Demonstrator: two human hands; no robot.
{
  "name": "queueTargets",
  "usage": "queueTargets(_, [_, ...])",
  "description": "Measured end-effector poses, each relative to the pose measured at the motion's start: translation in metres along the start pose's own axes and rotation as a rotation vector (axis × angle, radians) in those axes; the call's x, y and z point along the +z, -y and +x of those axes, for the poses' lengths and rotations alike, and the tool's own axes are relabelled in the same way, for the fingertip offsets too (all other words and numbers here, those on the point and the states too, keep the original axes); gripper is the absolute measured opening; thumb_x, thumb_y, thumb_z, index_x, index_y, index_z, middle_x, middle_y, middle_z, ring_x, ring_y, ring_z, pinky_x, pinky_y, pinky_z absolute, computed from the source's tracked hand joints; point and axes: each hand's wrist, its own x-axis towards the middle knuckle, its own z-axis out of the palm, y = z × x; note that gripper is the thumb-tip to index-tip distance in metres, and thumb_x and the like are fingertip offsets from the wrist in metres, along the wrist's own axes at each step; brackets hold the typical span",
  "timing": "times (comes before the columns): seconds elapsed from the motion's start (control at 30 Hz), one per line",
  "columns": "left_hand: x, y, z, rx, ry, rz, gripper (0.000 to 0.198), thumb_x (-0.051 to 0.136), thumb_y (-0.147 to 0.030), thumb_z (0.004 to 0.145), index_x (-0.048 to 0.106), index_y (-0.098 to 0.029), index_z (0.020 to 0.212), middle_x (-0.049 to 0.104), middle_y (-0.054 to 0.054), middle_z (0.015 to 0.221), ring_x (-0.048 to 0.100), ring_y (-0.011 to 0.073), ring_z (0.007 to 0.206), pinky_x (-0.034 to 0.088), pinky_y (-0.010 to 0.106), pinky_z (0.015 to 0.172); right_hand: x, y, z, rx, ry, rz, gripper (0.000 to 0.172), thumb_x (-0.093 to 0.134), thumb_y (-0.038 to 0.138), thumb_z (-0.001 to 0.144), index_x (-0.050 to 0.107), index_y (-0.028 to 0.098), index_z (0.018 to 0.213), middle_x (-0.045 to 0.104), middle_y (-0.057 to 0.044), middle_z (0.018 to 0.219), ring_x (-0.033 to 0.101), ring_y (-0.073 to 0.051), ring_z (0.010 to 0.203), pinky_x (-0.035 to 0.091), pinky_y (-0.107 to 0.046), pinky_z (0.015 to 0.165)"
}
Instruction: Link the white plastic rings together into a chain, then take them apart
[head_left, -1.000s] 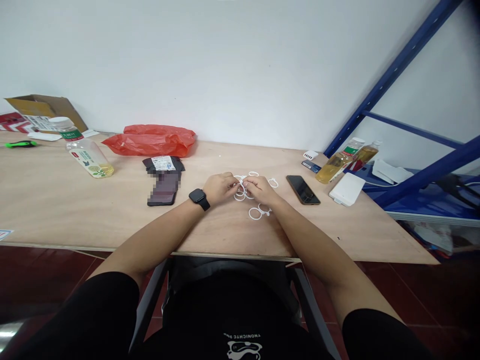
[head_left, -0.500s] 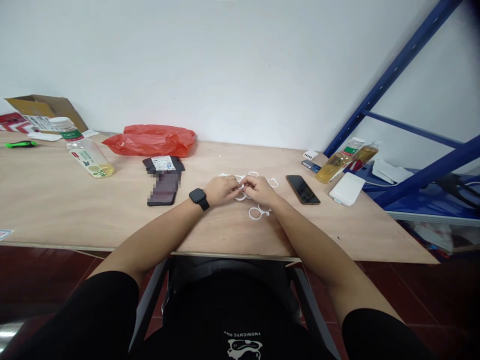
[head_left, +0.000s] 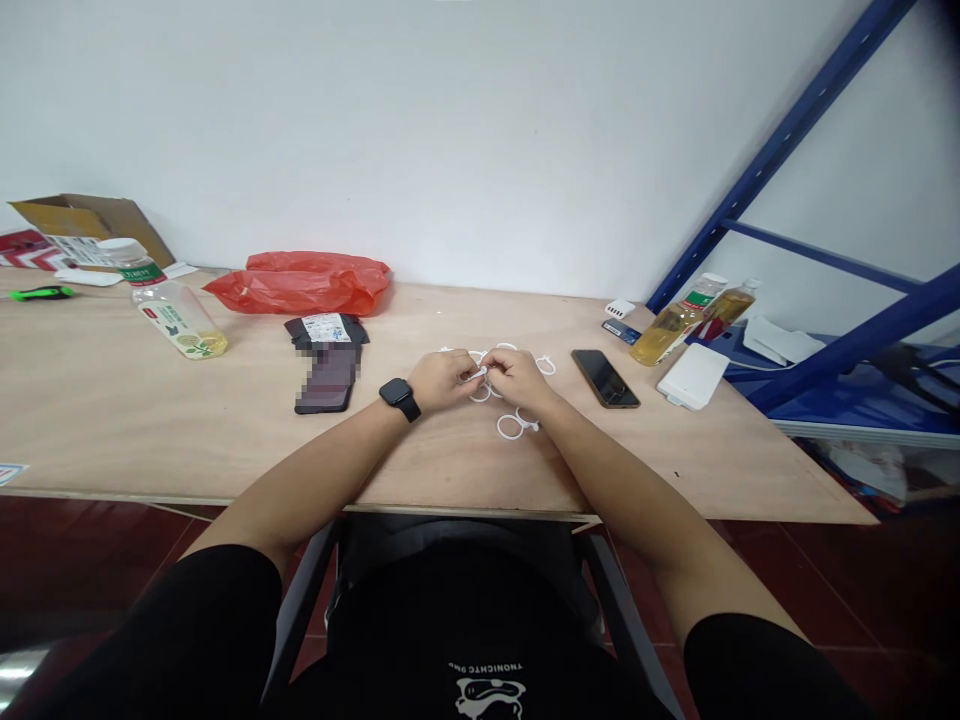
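Note:
My left hand and my right hand meet over the wooden table, fingertips pinched round a small white piece between them. Its full shape is partly hidden by the fingers. Several white rings lie about the hands: one ring is nearer the table's front edge, joined to or touching another by my right wrist. Another ring rests just right of my right hand. More rings show behind and between the hands, partly covered. A black watch is on my left wrist.
Left of my hands are a dark pixelated package, a red plastic bag and a tilted bottle. To the right lie a phone, a white case and a bottle of yellow liquid, beside a blue rack.
My fingers have shifted slightly around the small white piece, and more of it shows between them. The rings on the table lie as before.

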Motion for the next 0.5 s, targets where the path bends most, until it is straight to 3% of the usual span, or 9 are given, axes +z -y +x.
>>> queueTargets(0.17, [-0.005,0.017,-0.001,-0.108,0.029,0.051,0.026,0.055,-0.039,0.089,0.066,-0.017,0.08,0.064,0.006,0.082,0.057,0.0161,0.071,0.04,0.028,0.064,-0.004,-0.009,0.002,0.063,-0.084,0.054,0.039,0.057,0.022,0.079,0.067,0.023,0.117,0.073,-0.003,0.099,0.054,-0.011,0.058,0.045,-0.026,0.061])
queueTargets(0.37, [-0.008,0.021,-0.001,-0.114,0.148,0.131,0.032,0.06,-0.047,0.087,0.071,-0.017,0.084,0.068,0.009,0.088,0.061,0.0196,0.075,0.041,0.029,0.064,-0.007,-0.023,0.004,0.115,-0.156,0.059,0.034,0.059,0.025,0.081,0.07,0.021,0.113,0.073,-0.004,0.093,0.059,-0.013,0.062,0.049,-0.027,0.065])
queueTargets(0.5, [-0.007,0.001,-0.001,-0.087,0.099,0.099,0.037,0.05,-0.047,0.094,0.073,-0.018,0.096,0.068,0.009,0.096,0.063,0.0203,0.083,0.045,0.031,0.073,-0.006,-0.023,0.004,0.109,-0.163,0.055,0.032,0.058,0.026,0.082,0.071,0.021,0.11,0.073,-0.005,0.093,0.062,-0.015,0.068,0.05,-0.029,0.07])
